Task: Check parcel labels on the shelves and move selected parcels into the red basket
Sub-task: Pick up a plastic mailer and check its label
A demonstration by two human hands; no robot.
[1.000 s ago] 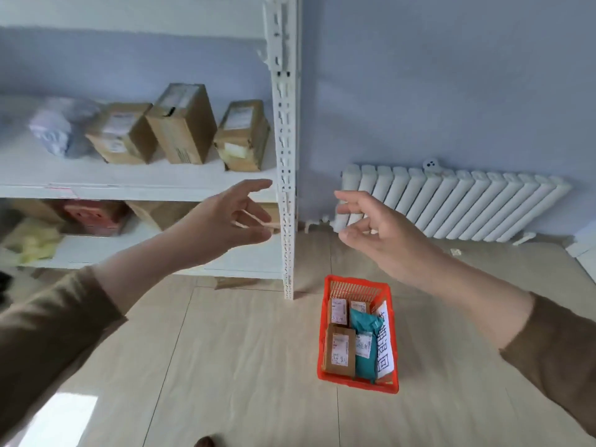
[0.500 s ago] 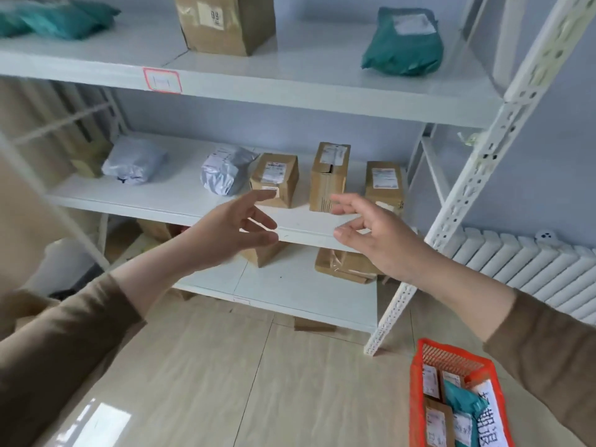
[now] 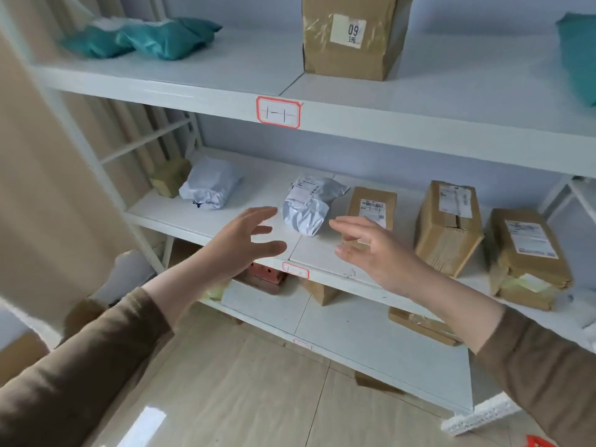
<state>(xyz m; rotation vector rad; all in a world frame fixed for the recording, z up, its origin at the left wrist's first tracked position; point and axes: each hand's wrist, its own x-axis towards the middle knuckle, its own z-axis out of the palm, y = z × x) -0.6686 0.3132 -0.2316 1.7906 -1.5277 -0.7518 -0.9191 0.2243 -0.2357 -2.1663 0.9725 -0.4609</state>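
Head view, facing white metal shelves: left hand [image 3: 245,245] and right hand [image 3: 374,250] raised before the middle shelf [image 3: 251,198], fingers spread and relaxed, holding nothing, apart from each other and flanking a crumpled grey mailer parcel [image 3: 308,204] with its white label turned up. Neither hand seen touching it. Just right of that parcel, a small cardboard box [image 3: 372,206], partly behind the right hand's fingers; further right, a taller box [image 3: 448,227] and a flat taped box [image 3: 529,253], each labelled. Left on the same shelf, a second grey mailer [image 3: 209,187] beside a small box [image 3: 169,180]. On the top shelf [image 3: 225,79], teal mailers [image 3: 151,37] and a large box [image 3: 351,37] marked "09". Red-bordered tag [image 3: 278,112] stuck on the top shelf's front edge. Red basket [image 3: 540,441] barely visible at the bottom right corner, on the floor, well apart from both hands.
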